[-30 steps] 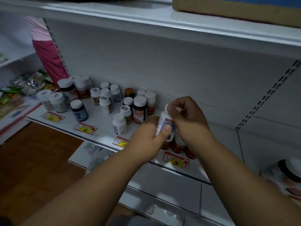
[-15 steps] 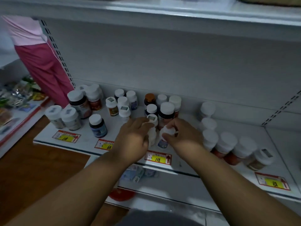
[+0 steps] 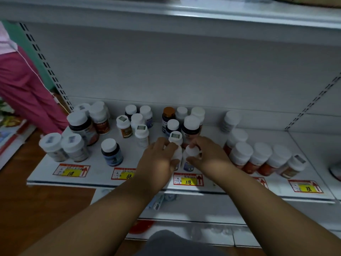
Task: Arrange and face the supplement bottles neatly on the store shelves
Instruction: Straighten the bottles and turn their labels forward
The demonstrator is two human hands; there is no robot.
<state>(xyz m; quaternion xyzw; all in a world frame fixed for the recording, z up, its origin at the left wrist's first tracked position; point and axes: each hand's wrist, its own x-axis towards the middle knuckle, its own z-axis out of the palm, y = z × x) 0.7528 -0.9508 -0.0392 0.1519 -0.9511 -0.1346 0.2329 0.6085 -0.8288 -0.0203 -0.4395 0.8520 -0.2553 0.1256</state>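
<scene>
Two small white supplement bottles stand side by side at the front of the white shelf (image 3: 96,172), above the "118" price tag (image 3: 188,179). My left hand (image 3: 158,159) curls round the left bottle (image 3: 177,154). My right hand (image 3: 206,156) grips the right one (image 3: 191,154), which carries a blue-purple label, by its cap and side. Behind them stands a white bottle with a sticker on its cap (image 3: 175,137) and a tall dark bottle (image 3: 191,128).
Groups of white-capped bottles stand left (image 3: 77,126) and in a row on the right (image 3: 262,157). A dark blue bottle (image 3: 111,152) stands alone near the front. A person in pink trousers (image 3: 22,85) stands at the far left. Another shelf runs overhead (image 3: 166,13).
The bottle I held up in both hands came down onto the shelf front beside another white bottle. My view dropped toward the shelf, and both hands stay on the bottles.
</scene>
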